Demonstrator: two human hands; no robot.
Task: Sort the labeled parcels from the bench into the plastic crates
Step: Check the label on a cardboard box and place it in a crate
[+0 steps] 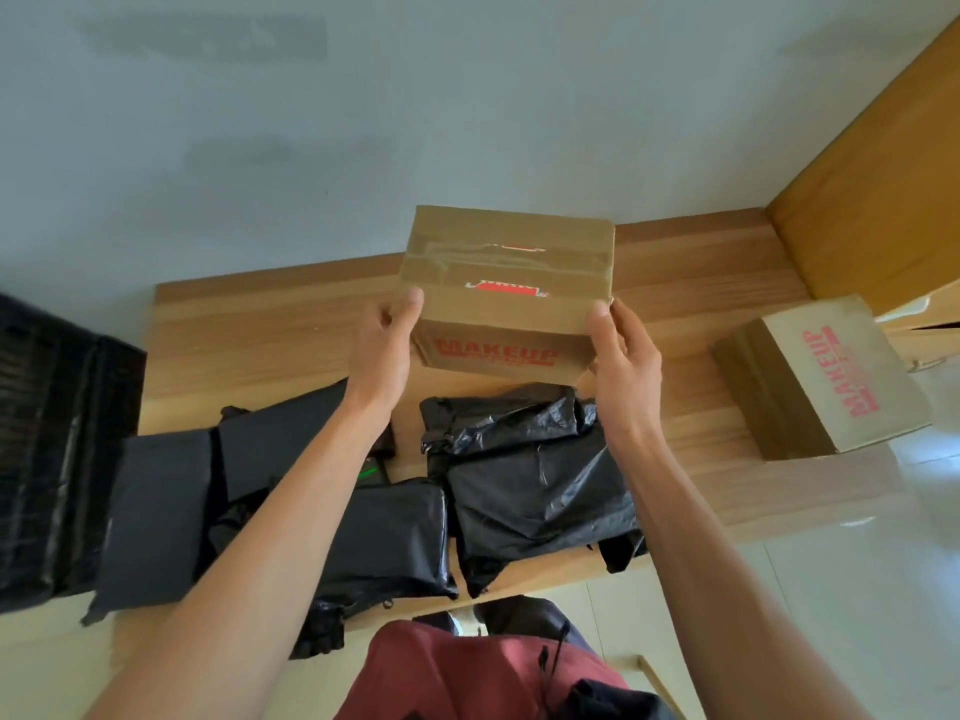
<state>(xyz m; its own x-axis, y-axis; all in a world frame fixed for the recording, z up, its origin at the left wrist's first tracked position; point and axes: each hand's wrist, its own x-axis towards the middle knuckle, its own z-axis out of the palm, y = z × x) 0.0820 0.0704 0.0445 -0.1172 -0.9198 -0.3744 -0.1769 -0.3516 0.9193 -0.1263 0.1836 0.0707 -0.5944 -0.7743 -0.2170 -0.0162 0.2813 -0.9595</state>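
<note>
Both hands' fingers grip taped box (pixel 506 293) above bench (pixel 727 283); far fingers hidden.

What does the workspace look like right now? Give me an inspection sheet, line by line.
Surface: wooden bench, bare at the back.
Job's things: taped cardboard box marked MAKEUP, held up over the bench; second MAKEUP box at the bench's right end; black-wrapped parcels piled at the near edge.
Clutter: nothing seen.
Grippers: left hand and right hand grip the box's two sides.
Cables: nothing seen.
Surroundings: black crate on the left, pale wall, wooden cabinet on the right.
</note>
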